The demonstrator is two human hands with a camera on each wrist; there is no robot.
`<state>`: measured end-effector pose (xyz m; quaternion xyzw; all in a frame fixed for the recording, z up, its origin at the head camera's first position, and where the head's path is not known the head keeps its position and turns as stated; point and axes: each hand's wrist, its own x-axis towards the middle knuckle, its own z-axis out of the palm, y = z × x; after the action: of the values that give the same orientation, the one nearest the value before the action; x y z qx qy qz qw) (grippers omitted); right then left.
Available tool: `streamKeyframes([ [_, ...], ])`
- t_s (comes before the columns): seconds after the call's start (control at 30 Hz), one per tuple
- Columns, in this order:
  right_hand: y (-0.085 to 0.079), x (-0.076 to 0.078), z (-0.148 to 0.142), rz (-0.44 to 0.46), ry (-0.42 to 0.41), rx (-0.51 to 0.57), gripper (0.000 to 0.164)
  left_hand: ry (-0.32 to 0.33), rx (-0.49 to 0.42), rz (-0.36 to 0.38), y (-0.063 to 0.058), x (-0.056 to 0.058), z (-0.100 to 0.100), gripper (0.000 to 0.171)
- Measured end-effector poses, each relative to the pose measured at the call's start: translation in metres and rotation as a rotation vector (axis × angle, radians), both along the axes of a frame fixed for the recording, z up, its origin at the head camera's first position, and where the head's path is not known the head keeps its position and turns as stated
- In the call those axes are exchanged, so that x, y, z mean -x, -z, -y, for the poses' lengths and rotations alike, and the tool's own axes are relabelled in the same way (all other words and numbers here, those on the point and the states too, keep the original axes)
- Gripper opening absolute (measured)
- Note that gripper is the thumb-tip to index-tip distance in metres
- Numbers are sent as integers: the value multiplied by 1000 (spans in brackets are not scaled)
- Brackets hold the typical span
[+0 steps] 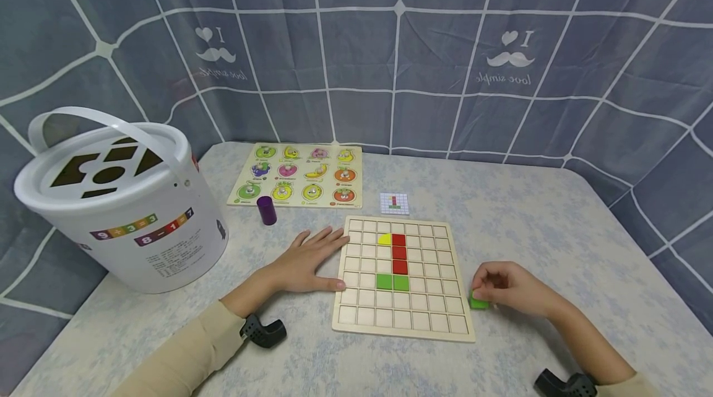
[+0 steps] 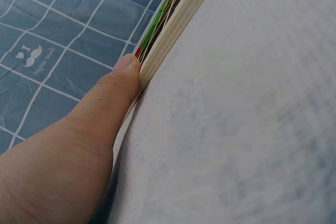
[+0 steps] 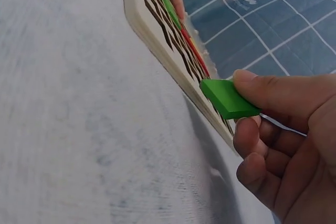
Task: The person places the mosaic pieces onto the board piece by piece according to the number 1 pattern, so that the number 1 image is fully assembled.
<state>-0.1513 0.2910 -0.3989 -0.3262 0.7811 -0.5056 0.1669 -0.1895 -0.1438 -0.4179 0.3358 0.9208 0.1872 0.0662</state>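
A wooden grid board lies on the table, with one yellow, several red and two green square tiles in its cells. At the board's left edge my left hand rests with fingers spread; its thumb touches the side of the board. Just beyond the right edge, my right hand pinches a green square tile between thumb and curled fingers. Behind the board lies a small pattern card showing red and green squares on a grid.
To the left stands a white bucket with a shape-cut lid and a handle. A fruit picture board lies at the back, and a purple cylinder stands before it. A grey-blue curtain borders the table.
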Motion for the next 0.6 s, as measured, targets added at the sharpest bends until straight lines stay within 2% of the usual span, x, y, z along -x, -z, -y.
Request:
streamKeyframes([
  [0.33, -6, 4, 4, 11, -34, 59, 8, 0, 1, -7, 2, 1, 0, 94],
  [0.6, -11, 6, 14, 26, -13, 38, 3, 0, 1, -3, 1, 0, 0, 94],
])
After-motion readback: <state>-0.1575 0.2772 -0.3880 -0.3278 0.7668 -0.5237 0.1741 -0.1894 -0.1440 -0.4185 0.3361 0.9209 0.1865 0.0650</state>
